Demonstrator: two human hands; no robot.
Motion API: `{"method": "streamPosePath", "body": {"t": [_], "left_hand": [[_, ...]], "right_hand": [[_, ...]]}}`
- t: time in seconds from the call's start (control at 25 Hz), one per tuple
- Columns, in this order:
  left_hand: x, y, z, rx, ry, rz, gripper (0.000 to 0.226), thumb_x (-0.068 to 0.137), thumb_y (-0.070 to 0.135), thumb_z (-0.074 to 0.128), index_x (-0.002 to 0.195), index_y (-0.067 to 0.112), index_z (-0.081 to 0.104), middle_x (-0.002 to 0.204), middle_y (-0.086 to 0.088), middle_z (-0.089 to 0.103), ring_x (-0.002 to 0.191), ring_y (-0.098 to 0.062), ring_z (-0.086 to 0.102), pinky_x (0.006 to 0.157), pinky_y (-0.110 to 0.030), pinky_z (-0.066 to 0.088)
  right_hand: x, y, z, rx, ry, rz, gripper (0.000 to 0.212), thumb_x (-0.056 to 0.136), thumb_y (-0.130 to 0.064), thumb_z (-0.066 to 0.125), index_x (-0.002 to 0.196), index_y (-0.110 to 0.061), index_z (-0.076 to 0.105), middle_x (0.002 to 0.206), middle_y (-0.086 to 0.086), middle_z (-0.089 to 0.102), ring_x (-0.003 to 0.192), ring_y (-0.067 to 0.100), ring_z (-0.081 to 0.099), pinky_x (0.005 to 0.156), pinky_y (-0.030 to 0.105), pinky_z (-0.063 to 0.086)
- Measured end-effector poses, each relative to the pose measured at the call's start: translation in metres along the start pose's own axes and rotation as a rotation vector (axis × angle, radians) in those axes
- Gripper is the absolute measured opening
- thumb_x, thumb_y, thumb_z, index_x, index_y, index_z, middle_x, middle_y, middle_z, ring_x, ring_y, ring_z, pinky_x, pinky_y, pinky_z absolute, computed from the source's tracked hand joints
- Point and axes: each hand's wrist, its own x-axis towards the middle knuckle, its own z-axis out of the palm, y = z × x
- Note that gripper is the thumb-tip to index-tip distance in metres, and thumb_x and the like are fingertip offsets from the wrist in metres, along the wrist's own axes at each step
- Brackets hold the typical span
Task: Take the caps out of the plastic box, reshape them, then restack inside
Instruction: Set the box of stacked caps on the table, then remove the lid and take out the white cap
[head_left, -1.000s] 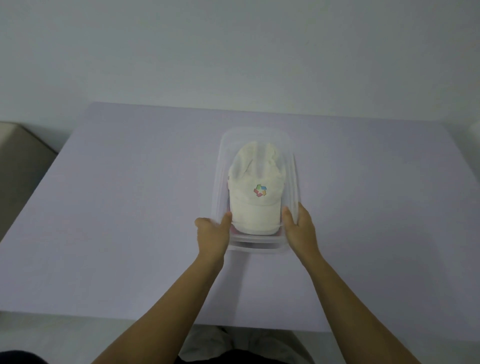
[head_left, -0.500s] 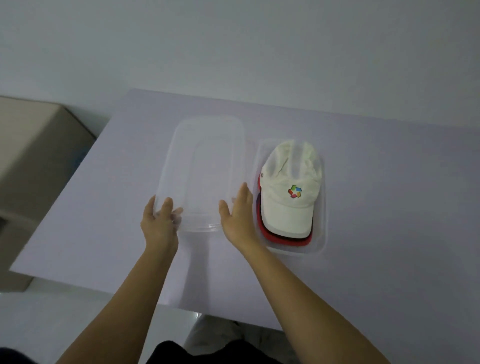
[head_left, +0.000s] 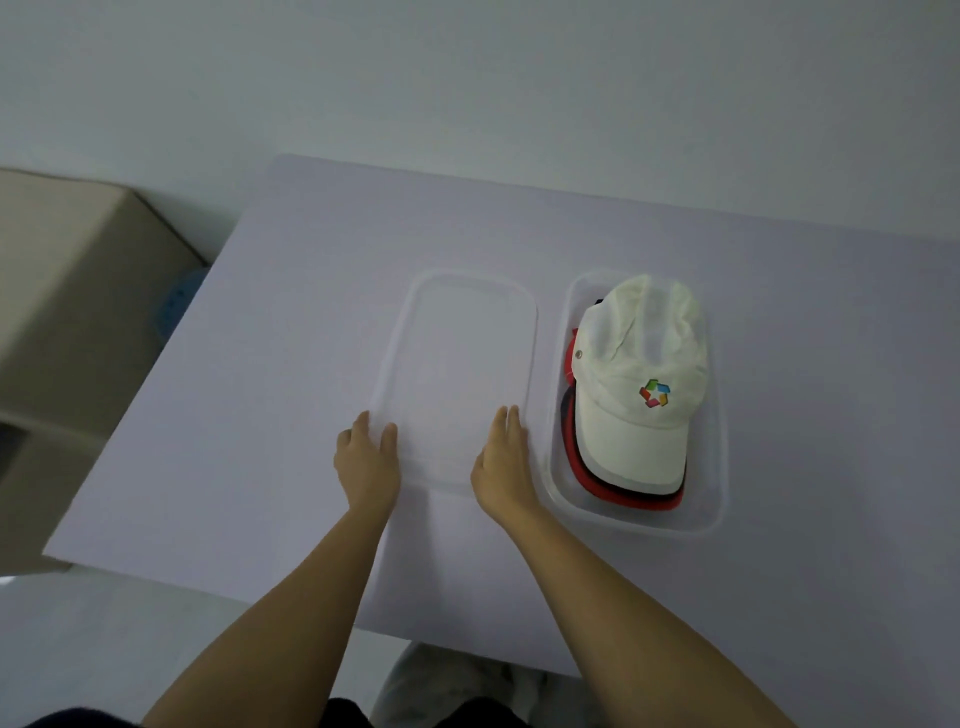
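A clear plastic box (head_left: 640, 523) stands open on the table, right of centre. It holds a stack of caps: a white cap (head_left: 636, 441) with a colourful logo on top, a red cap (head_left: 597, 482) and a dark one under it, brims toward me. The clear lid (head_left: 462, 358) lies flat on the table just left of the box. My left hand (head_left: 366, 460) rests at the lid's near left corner, fingers loosely apart. At the lid's near right corner, between lid and box, sits my right hand (head_left: 501, 465), fingers extended along the edge.
The pale lilac table (head_left: 260, 415) ends near my body and at its left edge. Beyond that left edge stand a beige cardboard box (head_left: 67, 291) and something blue (head_left: 176, 306) on the floor. A plain wall lies behind.
Both hands lifted the lid off the box, carried it left and laid it flat on the table. The view has swung left, so the box now sits on the right.
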Motion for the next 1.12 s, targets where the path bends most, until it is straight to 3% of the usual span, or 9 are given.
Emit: {"method": "streamPosePath", "body": {"t": [0.16,0.28,0.4,0.52,0.6,0.76,0.84,1.0,1.12], "left_hand": [[0.009,-0.011,0.006,0.134,-0.012,0.017,0.042,0.098,0.025,0.047,0.131,-0.001,0.048,0.134,-0.025,0.047,0.122,-0.041,0.039,0.102,-0.041,0.028],[0.006,-0.001,0.008,0.061,0.041,0.036,0.051,0.099,0.026,0.044,0.141,-0.001,0.036,0.147,-0.021,0.035,0.134,-0.038,0.029,0.110,-0.043,0.026],[-0.007,0.038,0.016,-0.076,0.031,0.185,0.051,0.101,0.024,0.038,0.145,0.002,0.029,0.153,-0.015,0.030,0.141,-0.029,0.024,0.115,-0.033,0.019],[-0.027,0.080,0.037,-0.099,-0.116,0.355,0.048,0.102,0.025,0.032,0.147,0.007,0.029,0.154,-0.009,0.031,0.143,-0.021,0.025,0.111,-0.021,0.012],[-0.043,0.104,0.056,-0.120,-0.263,0.426,0.049,0.102,0.028,0.030,0.148,0.009,0.026,0.154,-0.007,0.031,0.142,-0.022,0.028,0.114,-0.027,0.017],[-0.072,0.122,0.093,-0.093,-0.487,0.393,0.056,0.102,0.033,0.029,0.151,0.011,0.015,0.149,-0.014,0.038,0.135,-0.030,0.040,0.111,-0.039,0.032],[-0.079,0.124,0.101,-0.098,-0.477,0.343,0.055,0.102,0.030,0.029,0.151,0.014,0.011,0.138,-0.018,0.050,0.124,-0.034,0.049,0.102,-0.042,0.040],[-0.081,0.126,0.102,-0.083,-0.406,0.318,0.049,0.103,0.024,0.025,0.151,0.015,0.016,0.113,-0.016,0.062,0.104,-0.032,0.059,0.083,-0.031,0.040],[-0.083,0.126,0.105,-0.066,-0.368,0.310,0.048,0.103,0.024,0.024,0.150,0.016,0.019,0.109,-0.018,0.063,0.102,-0.034,0.060,0.083,-0.031,0.041]], "right_hand": [[0.005,0.003,0.003,-0.086,-0.038,-0.012,0.063,0.096,0.004,0.035,0.149,-0.004,0.001,0.159,0.007,-0.016,0.146,0.029,-0.010,0.116,0.031,0.012],[-0.004,-0.002,-0.006,-0.044,-0.014,-0.118,0.058,0.099,-0.006,0.033,0.150,-0.010,0.007,0.159,0.005,-0.013,0.147,0.024,-0.010,0.115,0.028,0.010],[-0.017,-0.004,-0.043,0.126,0.199,-0.310,0.050,0.098,-0.007,0.036,0.146,-0.014,0.027,0.159,0.001,0.012,0.147,0.015,0.006,0.113,0.020,0.010],[-0.022,0.029,-0.090,0.139,0.445,-0.267,0.050,0.089,0.006,0.041,0.135,-0.011,0.045,0.151,0.006,0.033,0.142,0.020,0.025,0.115,0.025,0.019],[-0.024,0.061,-0.120,-0.002,0.418,-0.147,0.065,0.078,0.012,0.045,0.138,-0.013,0.041,0.154,0.007,0.023,0.144,0.025,0.016,0.115,0.024,0.014],[-0.025,0.104,-0.147,-0.563,0.049,-0.056,0.111,0.070,-0.006,0.063,0.147,-0.029,-0.013,0.153,0.002,-0.031,0.143,0.035,-0.020,0.116,0.051,0.008],[-0.023,0.108,-0.150,-0.683,-0.001,-0.083,0.120,0.071,-0.010,0.068,0.143,-0.030,-0.026,0.148,0.005,-0.041,0.141,0.038,-0.024,0.115,0.056,0.007],[-0.022,0.106,-0.155,-0.689,0.006,-0.162,0.116,0.072,-0.008,0.069,0.147,-0.022,-0.018,0.153,0.011,-0.030,0.142,0.045,-0.011,0.109,0.049,0.032],[-0.028,0.106,-0.159,-0.516,0.166,-0.232,0.090,0.078,0.007,0.050,0.150,-0.017,0.002,0.160,0.008,-0.005,0.144,0.041,0.006,0.095,0.042,0.049]]}}
